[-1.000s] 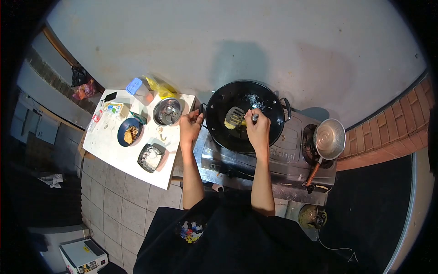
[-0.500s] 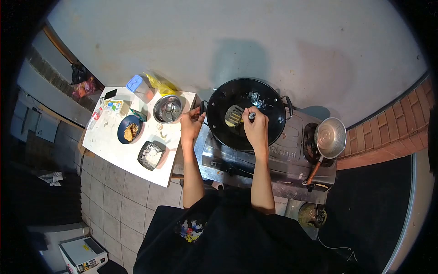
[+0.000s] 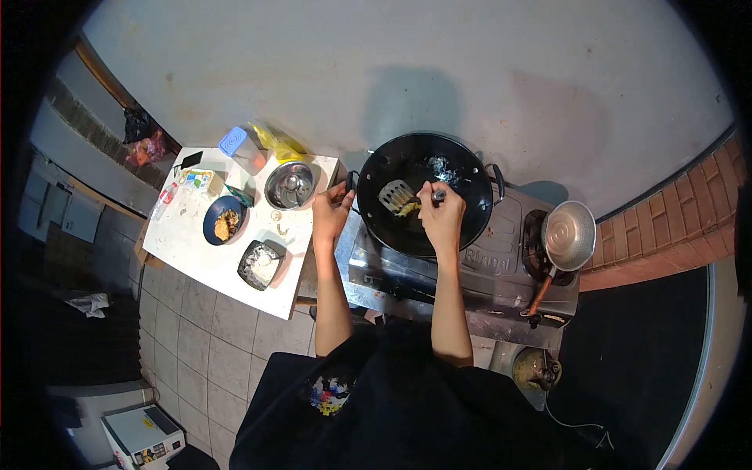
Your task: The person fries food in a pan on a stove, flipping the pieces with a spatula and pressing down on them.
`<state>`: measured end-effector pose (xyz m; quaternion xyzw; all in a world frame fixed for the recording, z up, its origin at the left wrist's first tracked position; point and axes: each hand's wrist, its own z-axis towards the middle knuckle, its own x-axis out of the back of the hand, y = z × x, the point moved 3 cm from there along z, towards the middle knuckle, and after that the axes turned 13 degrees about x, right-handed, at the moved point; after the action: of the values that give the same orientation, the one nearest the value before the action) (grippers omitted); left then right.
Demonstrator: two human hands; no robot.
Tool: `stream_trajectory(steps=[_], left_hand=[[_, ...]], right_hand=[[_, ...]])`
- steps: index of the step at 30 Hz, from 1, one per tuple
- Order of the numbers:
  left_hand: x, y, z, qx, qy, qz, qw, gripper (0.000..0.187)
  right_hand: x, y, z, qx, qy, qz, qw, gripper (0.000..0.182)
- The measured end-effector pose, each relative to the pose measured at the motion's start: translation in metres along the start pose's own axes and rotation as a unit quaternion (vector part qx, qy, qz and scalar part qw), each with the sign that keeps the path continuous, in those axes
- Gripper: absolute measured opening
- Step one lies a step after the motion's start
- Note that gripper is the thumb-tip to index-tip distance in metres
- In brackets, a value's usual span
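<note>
A black two-handled wok (image 3: 462,227) sits on the stove. My left hand (image 3: 330,213) is closed at the wok's left handle (image 3: 352,182), thumb and fingers against it. Over the pan, my right hand (image 3: 442,219) wraps round the handle of a slotted metal spatula (image 3: 396,195). The spatula's head lies tilted inside the wok, to the left of the hand. Yellowish food (image 3: 407,209) shows at the lower edge of its head, partly covered by the spatula.
A saucepan (image 3: 569,235) stands on the right burner of the stove (image 3: 501,254). On the white table (image 3: 196,266) are a steel bowl (image 3: 288,188), a dark plate with fried food (image 3: 213,235), a square bowl of white powder (image 3: 258,266) and a blue-lidded container (image 3: 243,149).
The spatula's head has shifted and turned slightly toward the left in the wok, and the yellowish food sits a little farther right. My left hand stays at the handle.
</note>
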<state>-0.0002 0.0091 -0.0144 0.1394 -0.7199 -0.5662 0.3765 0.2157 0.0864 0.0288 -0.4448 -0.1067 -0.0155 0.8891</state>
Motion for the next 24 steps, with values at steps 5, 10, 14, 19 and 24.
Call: stream_trajectory(steps=[5, 10, 14, 19, 24], left_hand=[[0.001, -0.002, 0.001, 0.022, -0.022, -0.011, 0.999, 0.038], [0.004, -0.005, -0.001, 0.014, -0.024, -0.009, 1.000, 0.037], [0.009, -0.003, -0.006, 0.019, -0.013, -0.016, 1.000, 0.038], [0.019, -0.015, -0.004, 0.030, 0.008, -0.026, 0.999, 0.039], [0.033, -0.028, -0.004, 0.019, 0.034, -0.033, 0.999, 0.039]], right_hand=[[-0.001, 0.007, -0.001, -0.053, 0.031, 0.080, 0.995, 0.031], [-0.001, -0.004, 0.001, -0.085, 0.043, 0.100, 0.990, 0.031], [-0.003, -0.003, 0.001, -0.104, 0.082, 0.145, 0.981, 0.033], [-0.005, 0.007, 0.000, -0.110, 0.110, 0.196, 0.968, 0.031], [0.002, 0.002, 0.007, -0.128, 0.126, 0.227, 0.957, 0.027]])
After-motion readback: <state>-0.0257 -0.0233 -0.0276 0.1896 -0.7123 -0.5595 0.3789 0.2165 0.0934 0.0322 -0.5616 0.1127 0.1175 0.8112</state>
